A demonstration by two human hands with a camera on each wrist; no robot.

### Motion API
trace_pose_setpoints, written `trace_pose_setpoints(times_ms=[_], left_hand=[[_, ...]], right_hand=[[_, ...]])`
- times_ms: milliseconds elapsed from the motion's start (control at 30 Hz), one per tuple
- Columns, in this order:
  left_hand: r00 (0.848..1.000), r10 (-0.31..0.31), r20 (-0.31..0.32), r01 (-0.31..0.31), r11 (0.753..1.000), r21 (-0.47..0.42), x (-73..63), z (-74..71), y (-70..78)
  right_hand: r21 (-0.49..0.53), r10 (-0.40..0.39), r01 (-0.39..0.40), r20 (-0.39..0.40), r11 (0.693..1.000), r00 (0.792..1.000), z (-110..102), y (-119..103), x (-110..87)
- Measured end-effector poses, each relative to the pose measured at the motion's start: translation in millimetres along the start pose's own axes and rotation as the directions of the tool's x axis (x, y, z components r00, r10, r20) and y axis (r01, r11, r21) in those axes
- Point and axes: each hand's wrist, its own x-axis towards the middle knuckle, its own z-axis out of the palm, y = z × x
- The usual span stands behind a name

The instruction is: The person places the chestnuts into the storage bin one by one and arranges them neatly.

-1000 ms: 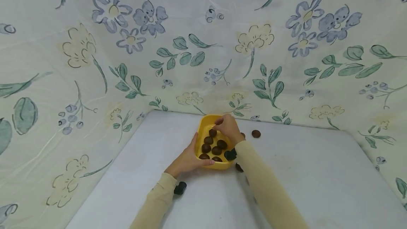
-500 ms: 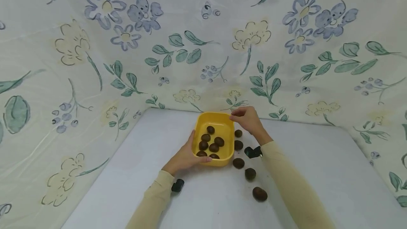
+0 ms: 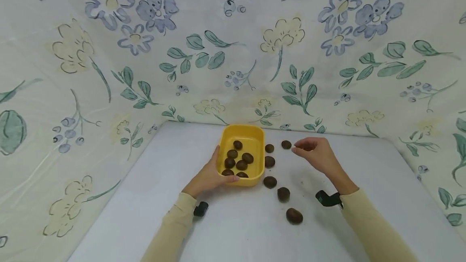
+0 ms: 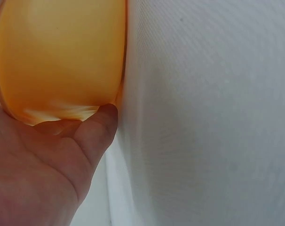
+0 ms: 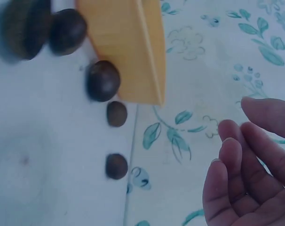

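Note:
My left hand [image 3: 210,178] holds a yellow plastic bin [image 3: 252,182] at its left side, the thumb over the near rim. In the left wrist view the thumb and palm of the left hand [image 4: 53,165] lie against the bin [image 4: 62,52]. Several brown chestnuts [image 3: 247,158] lie inside, mostly toward the near end. My right hand [image 3: 317,155] hovers at the right with loosely bent fingers, nothing between them. Its fingertips are close to a single chestnut [image 3: 286,144] on the table. The right wrist view shows the right hand [image 5: 250,174] holding nothing.
Several more chestnuts [image 3: 270,182] form a loose line along the bin's right side, down to a larger one [image 3: 294,216] nearer me. The white table [image 3: 233,229] ends at a floral-printed sheet [image 3: 233,104] behind and at the sides.
My right hand has drawn out of the bin, away to the right, and down beside the far-right chestnut. One chestnut it touched now lies in the bin. The left hand keeps its hold.

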Motion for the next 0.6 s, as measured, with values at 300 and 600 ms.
trace_pose_setpoints(times_ms=[300, 600], left_hand=[[1.000, -0.003, 0.000, 0.003, 1.000, 0.005, -0.9, -2.4, 2.9], [1.000, -0.001, 0.003, 0.001, 1.000, -0.009, -3.4, -1.4, 5.4]], right_hand=[[-0.065, -0.038, 0.037, -0.019, 0.997, 0.999, -4, 24, -52.7], [-0.101, -0.036, 0.038, 0.022, 0.994, 0.999, 10, 40, -91.3]])
